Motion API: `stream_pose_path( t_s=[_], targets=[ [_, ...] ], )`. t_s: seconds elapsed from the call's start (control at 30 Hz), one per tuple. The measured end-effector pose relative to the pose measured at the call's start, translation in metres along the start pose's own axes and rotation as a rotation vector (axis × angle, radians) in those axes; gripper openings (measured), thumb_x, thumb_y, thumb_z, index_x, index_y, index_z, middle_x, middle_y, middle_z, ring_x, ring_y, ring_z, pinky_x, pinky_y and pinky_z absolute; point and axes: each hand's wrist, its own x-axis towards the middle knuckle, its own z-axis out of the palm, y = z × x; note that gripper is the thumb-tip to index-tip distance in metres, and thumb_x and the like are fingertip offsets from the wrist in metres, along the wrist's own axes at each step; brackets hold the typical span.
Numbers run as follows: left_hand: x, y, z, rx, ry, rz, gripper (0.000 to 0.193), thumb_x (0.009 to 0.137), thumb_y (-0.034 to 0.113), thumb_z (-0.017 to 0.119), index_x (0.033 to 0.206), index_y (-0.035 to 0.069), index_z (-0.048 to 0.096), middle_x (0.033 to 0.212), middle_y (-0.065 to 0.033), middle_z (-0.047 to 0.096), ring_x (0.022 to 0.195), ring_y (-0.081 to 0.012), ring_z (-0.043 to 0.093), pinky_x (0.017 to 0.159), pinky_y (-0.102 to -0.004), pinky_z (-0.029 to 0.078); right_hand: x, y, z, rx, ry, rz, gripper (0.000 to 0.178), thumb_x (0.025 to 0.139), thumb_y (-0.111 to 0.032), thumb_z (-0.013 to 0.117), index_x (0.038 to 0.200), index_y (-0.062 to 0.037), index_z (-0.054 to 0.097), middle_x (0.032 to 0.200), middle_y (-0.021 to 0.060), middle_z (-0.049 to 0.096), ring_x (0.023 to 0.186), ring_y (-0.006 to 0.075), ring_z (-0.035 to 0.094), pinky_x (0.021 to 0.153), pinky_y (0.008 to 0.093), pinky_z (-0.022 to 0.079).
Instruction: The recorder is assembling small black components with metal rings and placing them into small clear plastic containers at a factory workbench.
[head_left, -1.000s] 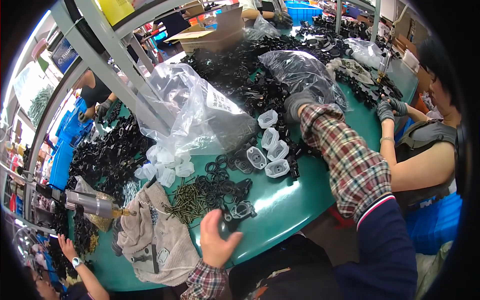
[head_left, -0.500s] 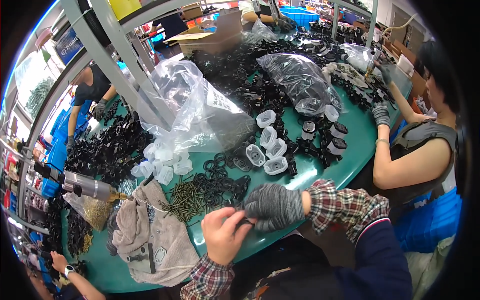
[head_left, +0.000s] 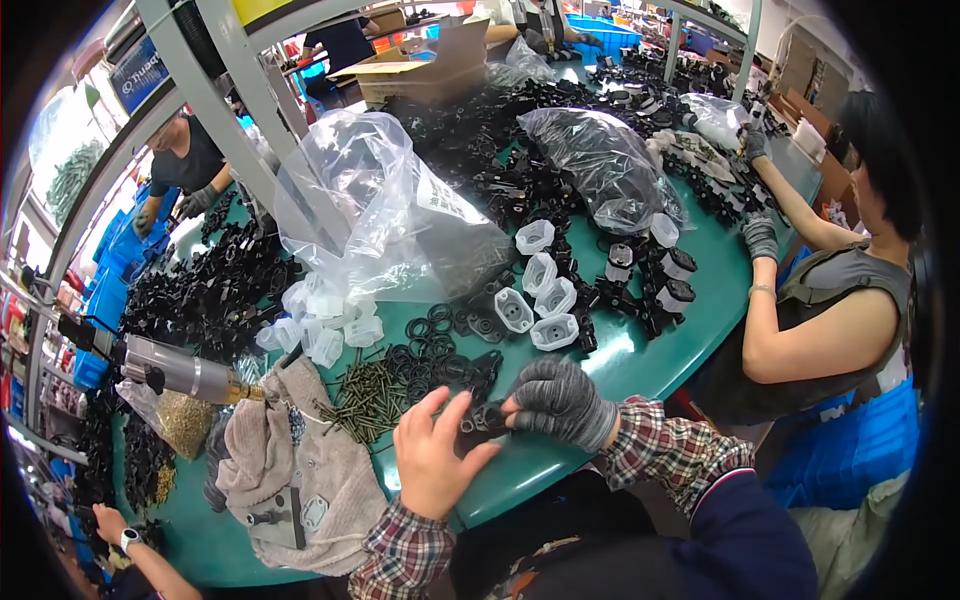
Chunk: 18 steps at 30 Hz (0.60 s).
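Observation:
My right hand (head_left: 562, 405), in a grey knit glove, pinches a small black plastic part (head_left: 488, 416) just above the table's near edge. Bare, with thumb and fingers apart, my left hand (head_left: 434, 462) is close to the left end of that part and holds nothing I can see. Past my fingers lie a heap of black rubber rings (head_left: 428, 345) and a pile of long brass-coloured screws (head_left: 366, 402). Several translucent octagonal plastic cups (head_left: 514, 311) stand farther off, beside more black parts.
A power screwdriver (head_left: 190, 374) points in from the left over a beige cloth (head_left: 340, 500) holding a metal fixture (head_left: 276, 517). A large clear bag (head_left: 390, 230) and a bag of black parts (head_left: 605, 170) lie behind. A co-worker (head_left: 830, 300) works at right; others are farther away.
My left hand has let go of the black part, its fingers spreading and moving slightly left. My right hand still grips the part and has turned a little.

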Motion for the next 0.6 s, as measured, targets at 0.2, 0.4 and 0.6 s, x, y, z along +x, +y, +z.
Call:
stream_pose_path(
  t_s=[0.2, 0.4, 0.6],
  targets=[
    [-0.012, -0.014, 0.016, 0.113, -0.13, 0.029, 0.055, 0.057, 0.017, 0.075, 0.106, 0.011, 0.053, 0.104, -0.0137, 0.052, 0.09, -0.03, 0.053, 0.075, -0.036, 0.043, 0.005, 0.004, -0.002, -0.761, -0.104, -0.335, 0.014, 0.064, -0.023, 0.064, 0.074, -0.0153, 0.061, 0.076, 0.0009, 0.058, 0.071, 0.0193, 0.055, 0.082, 0.0431, 0.042],
    [-0.02, -0.015, 0.028, 0.129, -0.056, -0.059, 0.054, 0.058, 0.019, 0.074, 0.108, 0.014, 0.053, 0.104, -0.0145, 0.05, 0.088, -0.0285, 0.053, 0.073, -0.0371, 0.042, 0.0, 0.006, 0.005, -0.845, -0.197, -0.409, 0.013, 0.064, -0.024, 0.06, 0.075, -0.0162, 0.061, 0.079, -0.0013, 0.057, 0.069, 0.0184, 0.054, 0.088, 0.0455, 0.04],
    [-0.022, -0.012, 0.026, 0.093, -0.033, -0.03, 0.042, 0.06, 0.018, 0.072, 0.099, 0.016, 0.06, 0.108, -0.0137, 0.051, 0.077, -0.0242, 0.055, 0.066, -0.0339, 0.044, -0.006, 0.003, 0.007, -0.969, -0.218, -0.39, 0.016, 0.065, -0.023, 0.06, 0.079, -0.0153, 0.06, 0.087, -0.0001, 0.058, 0.073, 0.018, 0.055, 0.091, 0.0467, 0.039]
  ],
)
